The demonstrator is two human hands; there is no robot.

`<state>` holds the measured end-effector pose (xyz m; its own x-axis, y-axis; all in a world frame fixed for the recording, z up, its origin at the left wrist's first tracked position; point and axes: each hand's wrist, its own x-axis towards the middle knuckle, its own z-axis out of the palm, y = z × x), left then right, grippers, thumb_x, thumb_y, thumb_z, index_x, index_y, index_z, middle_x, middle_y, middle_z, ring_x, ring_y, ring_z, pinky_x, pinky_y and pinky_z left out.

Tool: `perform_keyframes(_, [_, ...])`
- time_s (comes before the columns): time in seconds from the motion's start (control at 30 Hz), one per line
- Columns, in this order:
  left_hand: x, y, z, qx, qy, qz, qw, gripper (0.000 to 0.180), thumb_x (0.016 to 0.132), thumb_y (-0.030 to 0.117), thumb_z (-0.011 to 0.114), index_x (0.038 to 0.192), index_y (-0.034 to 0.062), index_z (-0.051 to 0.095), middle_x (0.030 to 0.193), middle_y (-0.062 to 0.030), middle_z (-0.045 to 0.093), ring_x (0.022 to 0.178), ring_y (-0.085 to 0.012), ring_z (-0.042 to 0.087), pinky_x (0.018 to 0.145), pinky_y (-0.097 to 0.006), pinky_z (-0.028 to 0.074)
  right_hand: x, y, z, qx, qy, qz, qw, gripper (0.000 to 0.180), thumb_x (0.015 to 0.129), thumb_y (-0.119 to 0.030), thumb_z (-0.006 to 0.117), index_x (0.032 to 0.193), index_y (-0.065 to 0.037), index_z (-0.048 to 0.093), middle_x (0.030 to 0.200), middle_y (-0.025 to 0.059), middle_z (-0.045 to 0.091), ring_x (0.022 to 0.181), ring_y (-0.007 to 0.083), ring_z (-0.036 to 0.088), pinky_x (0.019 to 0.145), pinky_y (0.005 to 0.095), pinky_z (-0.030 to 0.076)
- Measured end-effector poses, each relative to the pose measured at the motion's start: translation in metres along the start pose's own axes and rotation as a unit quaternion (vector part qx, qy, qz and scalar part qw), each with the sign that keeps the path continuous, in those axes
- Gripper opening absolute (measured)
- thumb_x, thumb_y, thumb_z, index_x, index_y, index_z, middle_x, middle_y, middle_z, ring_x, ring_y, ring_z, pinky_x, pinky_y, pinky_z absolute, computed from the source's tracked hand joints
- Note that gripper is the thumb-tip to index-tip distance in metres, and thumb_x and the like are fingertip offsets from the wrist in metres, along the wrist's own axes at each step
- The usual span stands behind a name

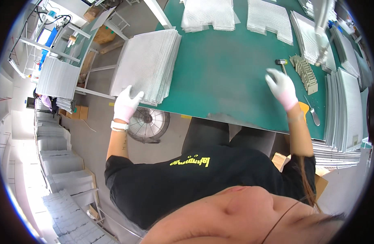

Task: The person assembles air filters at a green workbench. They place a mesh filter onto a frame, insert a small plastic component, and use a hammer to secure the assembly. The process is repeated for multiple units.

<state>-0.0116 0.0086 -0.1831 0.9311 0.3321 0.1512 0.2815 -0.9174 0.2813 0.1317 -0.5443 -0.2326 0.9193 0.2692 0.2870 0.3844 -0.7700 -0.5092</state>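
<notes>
My left hand [126, 105], in a white glove with a pink cuff, is at the near left corner of a stack of white mesh sheets [148, 61]. Its thumb and fingers are apart, and the fingertips seem to touch the stack's edge. Over the right part of the green table [223, 73], my right hand [282, 87] is gloved the same way. Its fingers are spread and slightly curled, holding nothing. Close to it lie a small mallet [281, 62] with a black and pale head and a row of beige notched plates [305, 73].
Notched mesh sheets [209, 14] lie along the table's far side. More sheets [345, 107] stand at the right edge. A metal scraper-like tool [314, 116] and an orange object [304, 110] lie near my right forearm. A floor fan [148, 122] stands below the left corner.
</notes>
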Motion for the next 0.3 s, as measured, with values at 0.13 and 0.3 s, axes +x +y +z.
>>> perform_keyframes(0.13, [-0.003,0.008,-0.021,0.073,0.085,0.057,0.992,0.045,0.087,0.040,0.074,0.108,0.0010,0.074,0.091,-0.0190,0.069,0.088,-0.0345,0.068,0.086,-0.042,0.053,0.140,0.009,0.059,-0.022,-0.026,-0.046,0.998,0.036,0.094,-0.036,0.061,0.112,-0.006,0.071,0.105,0.0196,0.071,0.104,0.0390,0.066,0.091,0.0454,0.052])
perform_keyframes(0.3, [0.012,-0.027,-0.027,0.072,0.216,0.089,0.970,0.035,0.085,0.033,0.076,0.107,0.0069,0.075,0.089,-0.0166,0.072,0.087,-0.0310,0.070,0.083,-0.040,0.053,0.278,0.004,0.118,-0.227,0.020,-0.021,0.974,0.044,0.092,-0.041,0.062,0.126,-0.012,0.066,0.120,0.0148,0.070,0.115,0.0317,0.065,0.097,0.0437,0.052])
